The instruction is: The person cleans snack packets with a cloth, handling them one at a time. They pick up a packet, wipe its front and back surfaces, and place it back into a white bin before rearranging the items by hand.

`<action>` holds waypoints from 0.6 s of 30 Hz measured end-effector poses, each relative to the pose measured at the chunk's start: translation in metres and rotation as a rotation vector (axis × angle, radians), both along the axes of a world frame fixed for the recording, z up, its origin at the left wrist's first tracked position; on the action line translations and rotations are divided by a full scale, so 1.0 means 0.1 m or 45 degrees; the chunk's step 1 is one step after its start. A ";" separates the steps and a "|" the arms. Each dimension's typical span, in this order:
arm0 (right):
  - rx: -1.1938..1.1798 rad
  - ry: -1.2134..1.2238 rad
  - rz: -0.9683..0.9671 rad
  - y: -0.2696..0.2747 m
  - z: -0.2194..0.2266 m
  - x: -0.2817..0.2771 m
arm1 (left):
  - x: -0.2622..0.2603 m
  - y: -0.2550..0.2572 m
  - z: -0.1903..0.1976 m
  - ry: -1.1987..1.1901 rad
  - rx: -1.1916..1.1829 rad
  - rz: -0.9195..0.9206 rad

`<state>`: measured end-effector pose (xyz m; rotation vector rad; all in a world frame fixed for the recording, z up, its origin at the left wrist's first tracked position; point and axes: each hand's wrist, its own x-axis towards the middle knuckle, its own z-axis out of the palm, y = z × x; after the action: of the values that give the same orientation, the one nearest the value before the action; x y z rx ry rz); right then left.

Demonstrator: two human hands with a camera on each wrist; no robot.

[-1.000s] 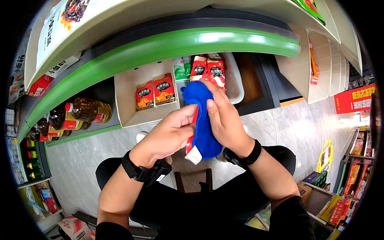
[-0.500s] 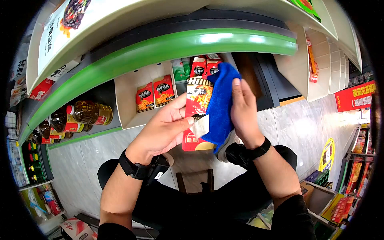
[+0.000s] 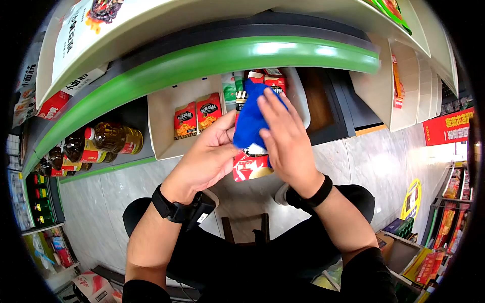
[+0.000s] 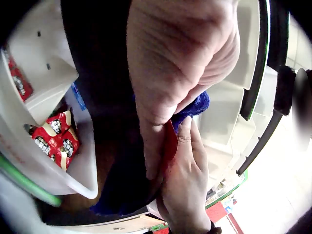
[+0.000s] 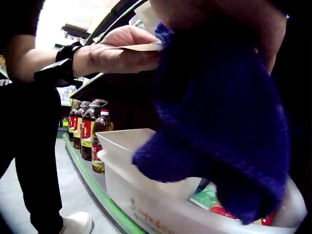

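Observation:
My left hand [image 3: 204,151] pinches a red food packet [image 3: 251,169] by its left side, thumb in front. A blue cloth [image 3: 251,118] lies over the packet's upper face, leaving its lower end showing. With straight fingers, my right hand [image 3: 288,139] presses the cloth against the packet from the right. In the right wrist view the cloth [image 5: 219,126] hangs loose, hiding most of what lies behind it. The left wrist view shows a red edge [image 4: 170,146] of the packet between the two hands.
Beyond the hands, a beige bin [image 3: 164,101] holds two red packets [image 3: 197,116]. Beside it, a white tub [image 3: 303,111] contains red and green packs. Oil bottles [image 3: 118,137] stand on the left shelf. The green shelf edge [image 3: 212,63] juts out above.
The cloth swung right, uncovering the packet's printed face, then came back left across it. My right hand moved with it, its fingers now flat on the cloth. My left hand keeps its grip.

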<state>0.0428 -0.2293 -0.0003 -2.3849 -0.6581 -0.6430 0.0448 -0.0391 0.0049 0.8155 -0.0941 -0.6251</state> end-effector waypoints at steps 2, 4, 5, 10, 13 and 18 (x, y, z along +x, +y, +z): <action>0.336 0.371 -0.057 -0.05 -0.07 0.03 | 0.00 0.02 0.04 0.060 0.008 -0.066; 0.617 0.642 -0.077 -0.06 -0.10 0.02 | -0.02 0.00 0.15 0.091 0.004 -0.110; 0.729 0.728 -0.068 -0.04 -0.10 -0.02 | -0.04 -0.02 0.13 0.100 0.020 -0.097; 1.106 0.742 0.081 0.07 -0.21 -0.06 | -0.06 -0.08 0.11 0.060 0.000 -0.083; 1.061 0.752 0.116 0.06 -0.14 -0.05 | -0.06 -0.09 0.08 0.079 0.045 -0.055; 1.270 1.020 -0.019 -0.02 -0.01 0.02 | -0.02 -0.05 0.05 0.066 0.107 -0.086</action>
<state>0.0446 -0.2316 -0.0018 -1.4805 0.0626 0.0527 0.0427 -0.0437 0.0097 0.8792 -0.0486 -0.7172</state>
